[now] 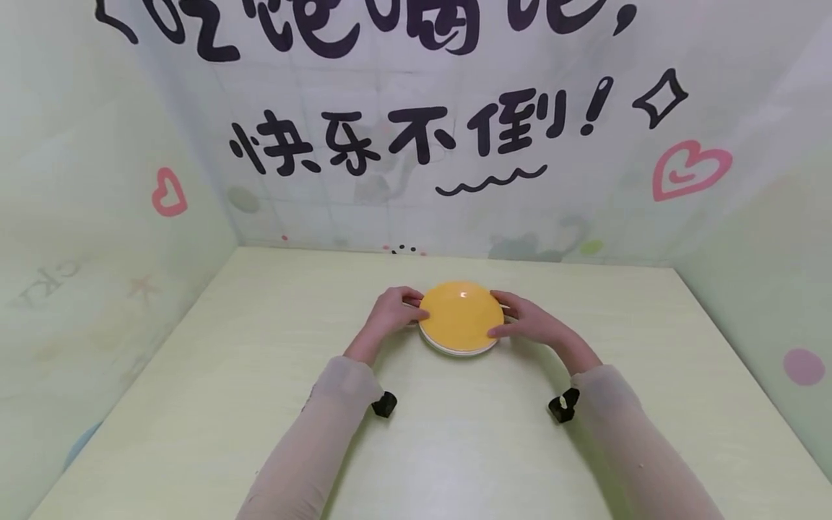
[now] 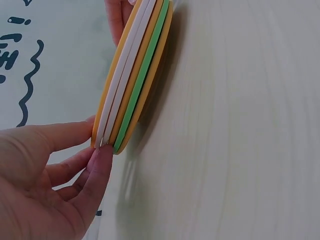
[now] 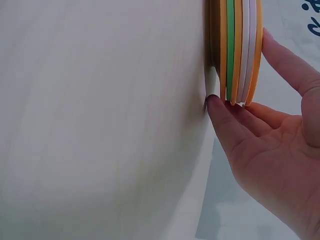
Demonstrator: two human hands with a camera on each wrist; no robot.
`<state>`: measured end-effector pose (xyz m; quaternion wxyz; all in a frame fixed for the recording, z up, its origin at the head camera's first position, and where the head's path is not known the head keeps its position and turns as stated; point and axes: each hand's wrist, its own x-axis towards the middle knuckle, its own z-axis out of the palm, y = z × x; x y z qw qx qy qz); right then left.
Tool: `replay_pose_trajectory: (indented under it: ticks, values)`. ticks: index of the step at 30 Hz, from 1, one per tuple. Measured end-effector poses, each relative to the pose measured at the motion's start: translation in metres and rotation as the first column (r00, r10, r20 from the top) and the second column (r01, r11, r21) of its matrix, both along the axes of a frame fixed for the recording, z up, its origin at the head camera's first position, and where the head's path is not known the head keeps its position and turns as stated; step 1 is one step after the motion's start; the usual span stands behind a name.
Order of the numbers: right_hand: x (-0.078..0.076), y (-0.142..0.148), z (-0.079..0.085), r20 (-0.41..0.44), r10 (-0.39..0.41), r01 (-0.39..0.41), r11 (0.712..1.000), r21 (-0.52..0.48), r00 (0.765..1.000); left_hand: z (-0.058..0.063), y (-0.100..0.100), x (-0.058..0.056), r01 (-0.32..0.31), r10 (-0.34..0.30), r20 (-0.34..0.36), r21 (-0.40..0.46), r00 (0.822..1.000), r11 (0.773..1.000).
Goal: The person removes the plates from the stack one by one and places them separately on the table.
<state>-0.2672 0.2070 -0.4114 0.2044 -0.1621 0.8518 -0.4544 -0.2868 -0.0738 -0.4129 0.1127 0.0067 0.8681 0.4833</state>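
A stack of plates stands on the table, an orange plate on top. Seen edge-on in the left wrist view, it has white plates, a green plate and more orange ones pressed together. My left hand grips the stack's left edge, thumb on the top plate's rim and fingers along the side. From the right, my right hand holds the opposite edge, its thumb on the top rim. In the right wrist view one finger reaches low beside the bottom plate, close to the tabletop.
The pale table is bordered by a back wall with black writing and by side walls with pink hearts. Black wrist-worn devices show below the sleeves. A blue curved edge shows at the table's left side.
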Motion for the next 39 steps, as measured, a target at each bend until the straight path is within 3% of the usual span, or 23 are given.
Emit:
replay_pose_trajectory:
  ticks: [4, 9, 15, 20, 29, 35, 39]
  values:
    - [-0.002, 0.000, 0.007, 0.006, 0.011, -0.011, 1.000, -0.014, 1.000, 0.006, -0.002, -0.005, -0.038, 0.036, 0.025, 0.068, 0.999, 0.997]
    - [-0.007, -0.002, 0.013, -0.006, 0.042, -0.042, 0.998, -0.046, 0.999, 0.016, -0.006, -0.009, -0.066, 0.062, 0.041, 0.079, 0.997, 0.995]
    - [-0.007, -0.008, 0.007, 0.008, 0.073, -0.073, 0.994, -0.076, 0.997, 0.011, -0.014, -0.002, -0.097, 0.093, 0.046, 0.086, 0.995, 0.992]
    - [-0.007, -0.007, 0.005, 0.001, 0.060, -0.059, 0.996, -0.063, 0.998, 0.009, -0.018, -0.001, -0.114, 0.105, 0.058, 0.175, 0.993, 0.978]
    - [-0.010, 0.000, 0.012, -0.042, 0.061, -0.065, 0.992, -0.104, 0.997, 0.019, -0.028, -0.004, -0.126, 0.091, 0.112, 0.372, 0.990, 0.920]
    - [0.005, 0.000, -0.001, 0.011, 0.051, -0.050, 0.994, -0.099, 0.999, 0.007, -0.044, 0.011, -0.209, 0.151, 0.167, 0.429, 0.974, 0.879]
    - [0.012, 0.003, -0.004, 0.018, 0.031, -0.029, 0.994, -0.105, 0.999, 0.005, -0.055, 0.010, -0.262, 0.200, 0.176, 0.480, 0.964, 0.838]
